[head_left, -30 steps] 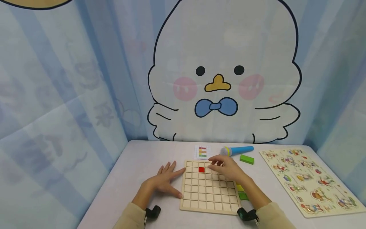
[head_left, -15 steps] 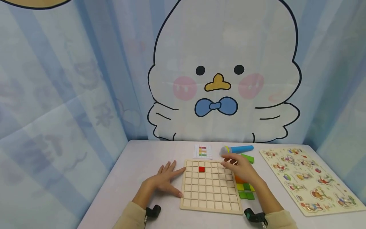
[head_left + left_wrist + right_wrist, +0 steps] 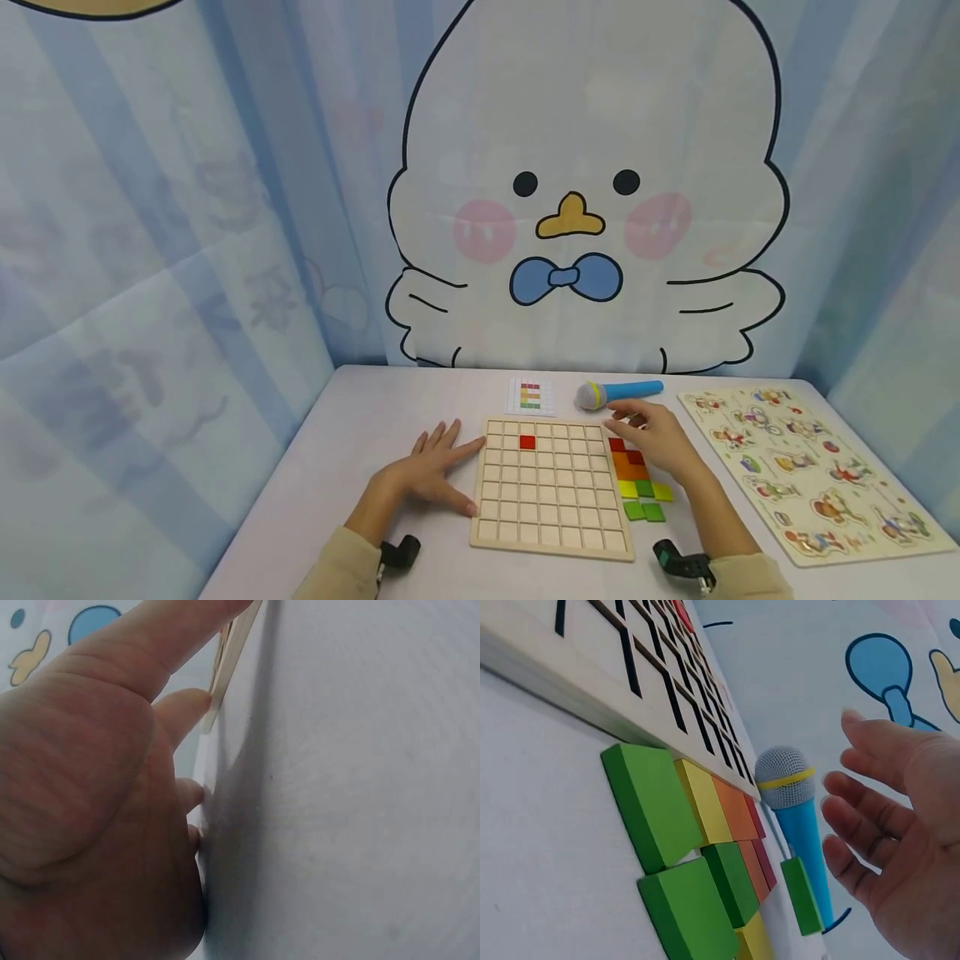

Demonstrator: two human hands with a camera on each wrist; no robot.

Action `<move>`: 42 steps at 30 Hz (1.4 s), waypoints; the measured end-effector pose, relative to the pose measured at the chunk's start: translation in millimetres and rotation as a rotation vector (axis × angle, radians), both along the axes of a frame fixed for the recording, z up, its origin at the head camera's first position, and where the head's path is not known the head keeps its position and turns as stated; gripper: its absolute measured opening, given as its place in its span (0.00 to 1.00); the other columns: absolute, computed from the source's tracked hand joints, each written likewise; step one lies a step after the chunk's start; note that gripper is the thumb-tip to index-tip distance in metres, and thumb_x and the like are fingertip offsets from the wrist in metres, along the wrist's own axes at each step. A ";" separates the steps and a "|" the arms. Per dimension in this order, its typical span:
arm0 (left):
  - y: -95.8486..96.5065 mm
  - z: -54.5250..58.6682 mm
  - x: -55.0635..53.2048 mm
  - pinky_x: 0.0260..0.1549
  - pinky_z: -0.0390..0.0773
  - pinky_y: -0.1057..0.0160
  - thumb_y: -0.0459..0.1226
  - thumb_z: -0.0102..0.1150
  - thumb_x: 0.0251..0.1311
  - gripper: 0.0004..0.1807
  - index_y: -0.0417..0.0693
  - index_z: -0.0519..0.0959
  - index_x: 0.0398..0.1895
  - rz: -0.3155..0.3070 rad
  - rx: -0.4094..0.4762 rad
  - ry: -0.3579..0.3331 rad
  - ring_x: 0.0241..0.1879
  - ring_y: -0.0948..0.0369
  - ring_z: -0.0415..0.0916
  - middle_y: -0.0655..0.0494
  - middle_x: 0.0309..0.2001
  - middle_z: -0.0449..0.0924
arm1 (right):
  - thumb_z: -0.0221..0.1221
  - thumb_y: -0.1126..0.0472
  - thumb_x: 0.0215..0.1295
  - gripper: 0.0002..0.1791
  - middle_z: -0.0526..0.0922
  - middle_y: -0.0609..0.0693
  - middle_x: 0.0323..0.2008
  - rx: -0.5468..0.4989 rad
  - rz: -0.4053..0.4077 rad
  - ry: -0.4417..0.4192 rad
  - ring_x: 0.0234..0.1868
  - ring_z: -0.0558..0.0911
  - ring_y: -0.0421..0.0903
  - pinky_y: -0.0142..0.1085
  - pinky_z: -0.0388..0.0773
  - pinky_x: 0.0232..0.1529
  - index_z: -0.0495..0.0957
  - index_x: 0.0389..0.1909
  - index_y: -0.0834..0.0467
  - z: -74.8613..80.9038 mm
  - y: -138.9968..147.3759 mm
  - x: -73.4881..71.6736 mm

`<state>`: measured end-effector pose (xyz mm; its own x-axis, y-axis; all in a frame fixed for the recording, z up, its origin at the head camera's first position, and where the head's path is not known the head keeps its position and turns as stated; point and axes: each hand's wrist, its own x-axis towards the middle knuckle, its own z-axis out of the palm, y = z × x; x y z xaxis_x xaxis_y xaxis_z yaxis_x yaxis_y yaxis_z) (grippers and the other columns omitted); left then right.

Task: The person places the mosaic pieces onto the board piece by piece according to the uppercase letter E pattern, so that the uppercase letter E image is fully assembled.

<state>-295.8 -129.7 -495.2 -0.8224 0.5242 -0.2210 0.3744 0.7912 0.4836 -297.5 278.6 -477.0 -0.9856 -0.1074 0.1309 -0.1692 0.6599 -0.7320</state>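
A wooden grid board (image 3: 551,553) lies flat on the table with one red tile (image 3: 528,442) set in a cell near its far edge. My left hand (image 3: 431,473) rests on the table with fingers spread, thumb and index finger at the board's left edge. In the left wrist view that hand's palm (image 3: 82,780) fills the left side. My right hand (image 3: 648,433) hovers past the board's far right corner, fingers loosely bent and holding nothing. Below it lie red, orange, yellow and green tiles (image 3: 643,511) along the board's right edge. The right wrist view shows the hand (image 3: 900,810) above these tiles.
A blue toy microphone (image 3: 633,389) lies behind the board, with a green block (image 3: 801,896) near it in the right wrist view. A small pattern card (image 3: 530,397) lies at the back. A picture puzzle board (image 3: 810,475) covers the table's right side.
My right hand has moved right from over the board to above the tiles, uncovering the board's right part and the coloured tiles. The left hand has stayed in place.
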 end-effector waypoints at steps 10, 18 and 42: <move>0.5 -1.6 -0.1 0.80 0.30 0.35 0.67 0.76 0.45 0.61 0.71 0.56 0.83 0.001 0.002 -0.008 0.84 0.40 0.26 0.41 0.86 0.33 | 0.66 0.56 0.71 0.21 0.84 0.60 0.54 0.020 -0.010 -0.132 0.41 0.78 0.48 0.33 0.80 0.39 0.81 0.62 0.59 -12.3 8.8 -0.6; 0.4 -0.2 -0.4 0.80 0.31 0.35 0.67 0.76 0.45 0.61 0.71 0.55 0.83 0.005 -0.001 -0.013 0.84 0.41 0.25 0.42 0.86 0.32 | 0.67 0.59 0.69 0.17 0.84 0.52 0.46 0.057 0.016 -0.111 0.37 0.74 0.47 0.33 0.71 0.34 0.84 0.57 0.57 -20.6 8.8 -0.2; -0.8 -0.4 0.2 0.80 0.31 0.35 0.67 0.76 0.45 0.61 0.70 0.55 0.83 -0.003 0.006 0.008 0.84 0.41 0.27 0.42 0.86 0.33 | 0.66 0.63 0.70 0.05 0.79 0.50 0.38 0.084 0.024 -0.099 0.34 0.73 0.47 0.33 0.70 0.33 0.80 0.43 0.55 -24.1 4.1 -2.0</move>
<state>-295.5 -130.5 -495.6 -0.8226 0.5278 -0.2115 0.3804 0.7874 0.4852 -299.4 282.7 -501.1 -0.9902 -0.1377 0.0230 -0.1156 0.7163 -0.6881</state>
